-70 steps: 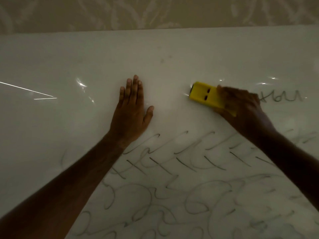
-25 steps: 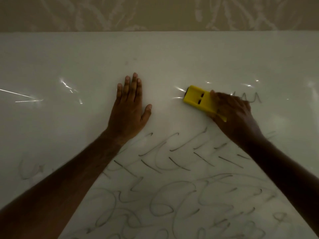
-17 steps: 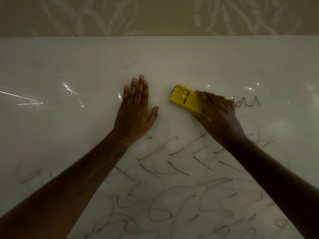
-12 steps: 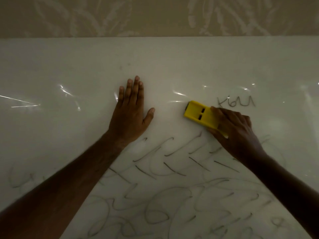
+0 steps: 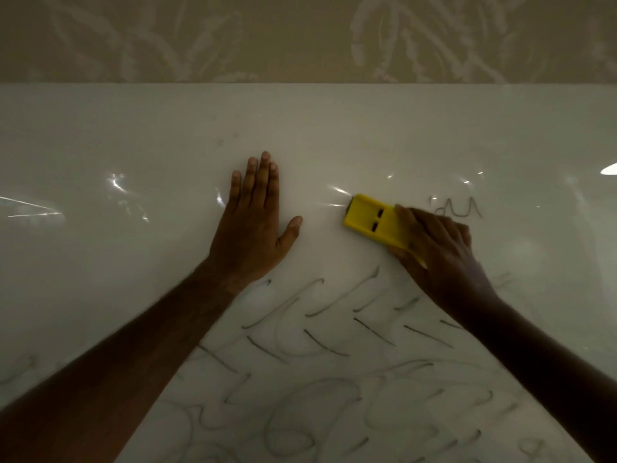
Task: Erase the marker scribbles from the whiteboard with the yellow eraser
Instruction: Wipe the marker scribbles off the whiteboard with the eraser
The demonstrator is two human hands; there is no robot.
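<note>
The whiteboard (image 5: 400, 128) fills the frame below the top strip. A flat left hand (image 5: 253, 225) lies at centre, the eraser (image 5: 370, 220) right of it under the right hand (image 5: 440, 252). Scribbles (image 5: 317, 379) cover the lower half.

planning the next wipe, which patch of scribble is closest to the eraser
The small zigzag scribble just right of the yellow eraser, beside the right hand's fingertips; the other scribbles lie lower.

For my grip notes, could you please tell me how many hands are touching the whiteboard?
1: the left hand lies flat on the whiteboard. The right hand grips the yellow eraser.
</note>
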